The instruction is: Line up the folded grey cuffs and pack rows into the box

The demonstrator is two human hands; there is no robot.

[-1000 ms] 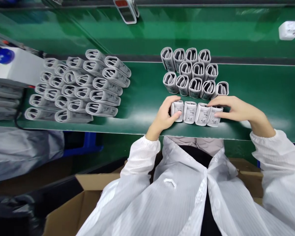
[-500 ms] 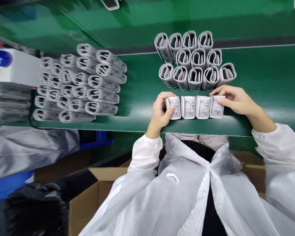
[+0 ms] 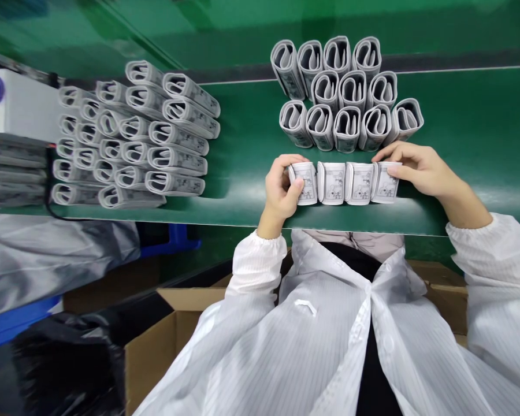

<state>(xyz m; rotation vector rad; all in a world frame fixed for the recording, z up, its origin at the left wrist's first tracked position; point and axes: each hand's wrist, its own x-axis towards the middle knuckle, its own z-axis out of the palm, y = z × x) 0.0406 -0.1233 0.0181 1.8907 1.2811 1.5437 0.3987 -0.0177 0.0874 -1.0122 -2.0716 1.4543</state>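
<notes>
A row of four rolled grey cuffs (image 3: 344,183) with printed white labels lies on the green belt directly in front of me. My left hand (image 3: 282,186) grips the leftmost cuff (image 3: 305,183) from its outer end. My right hand (image 3: 416,169) has its fingers around the rightmost cuff (image 3: 385,182). Just beyond the row stands a block of upright rolled cuffs (image 3: 333,95), close to both hands but apart from them. Their printed faces are mostly hidden.
A larger block of rolled cuffs (image 3: 130,136) lies left on the green conveyor belt (image 3: 468,150). Further left are a white machine (image 3: 17,107) and flat grey packs (image 3: 13,167). A cardboard box (image 3: 156,346) and black plastic bag (image 3: 69,364) sit below the belt's front edge.
My hands have pressed the four cuffs closer together, closing the gaps between them. The whole scene has shifted upward in view as my head moved.
</notes>
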